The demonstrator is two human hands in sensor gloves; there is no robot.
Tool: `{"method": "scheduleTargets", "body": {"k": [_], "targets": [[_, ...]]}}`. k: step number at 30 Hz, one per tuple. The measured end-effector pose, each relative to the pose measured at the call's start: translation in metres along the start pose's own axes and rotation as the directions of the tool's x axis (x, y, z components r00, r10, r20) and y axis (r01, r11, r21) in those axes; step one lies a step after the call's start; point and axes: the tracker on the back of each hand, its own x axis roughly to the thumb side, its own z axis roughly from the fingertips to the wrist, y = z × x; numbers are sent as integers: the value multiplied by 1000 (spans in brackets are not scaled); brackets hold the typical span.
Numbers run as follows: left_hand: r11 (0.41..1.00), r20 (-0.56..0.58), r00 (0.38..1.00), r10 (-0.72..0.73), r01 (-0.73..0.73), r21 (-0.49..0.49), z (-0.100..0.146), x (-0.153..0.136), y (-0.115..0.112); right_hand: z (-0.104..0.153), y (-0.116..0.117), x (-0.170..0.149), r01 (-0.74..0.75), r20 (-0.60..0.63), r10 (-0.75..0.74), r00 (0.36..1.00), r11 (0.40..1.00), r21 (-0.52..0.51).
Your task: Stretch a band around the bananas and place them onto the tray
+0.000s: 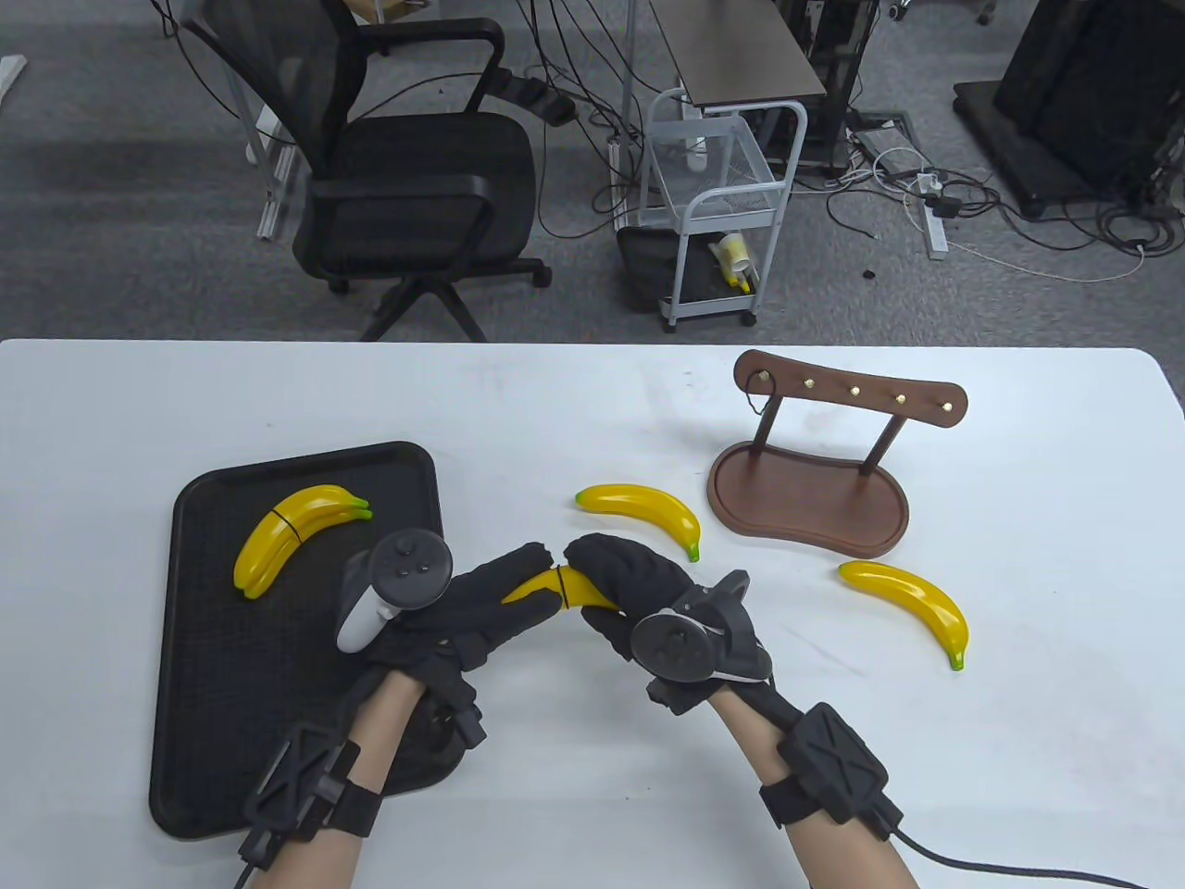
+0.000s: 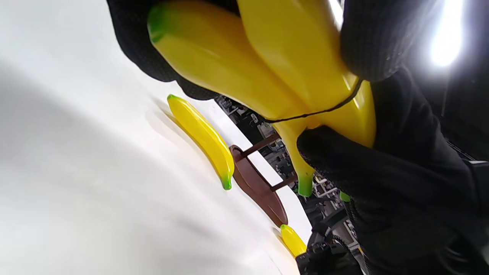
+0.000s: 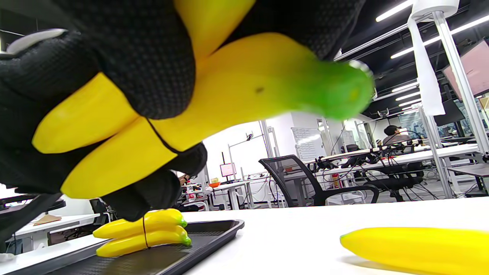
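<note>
Both hands hold a pair of yellow bananas above the table, just right of the black tray. A thin black band runs around the pair; it also shows as the band and the band in the wrist views. My left hand supports the pair from the left with fingers under it. My right hand grips it from the right. A banded banana pair lies on the tray. Two single bananas lie on the table.
A brown wooden stand with a peg bar sits at the right middle, a dark band hanging from its left peg. Beyond the table's far edge stand an office chair and a small white cart.
</note>
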Motion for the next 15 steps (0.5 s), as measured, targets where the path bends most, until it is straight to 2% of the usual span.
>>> {"method": "scheduleTargets", "body": {"k": [8,15], "targets": [[973,29,978,-206,202,114,6,18,4,-2,-1,-7,41,-86,-40,995,999,8],[881,14,896,-444,433,191,8,30,-6,-4,3,-12,179,-198,-165,966,982,55]]}}
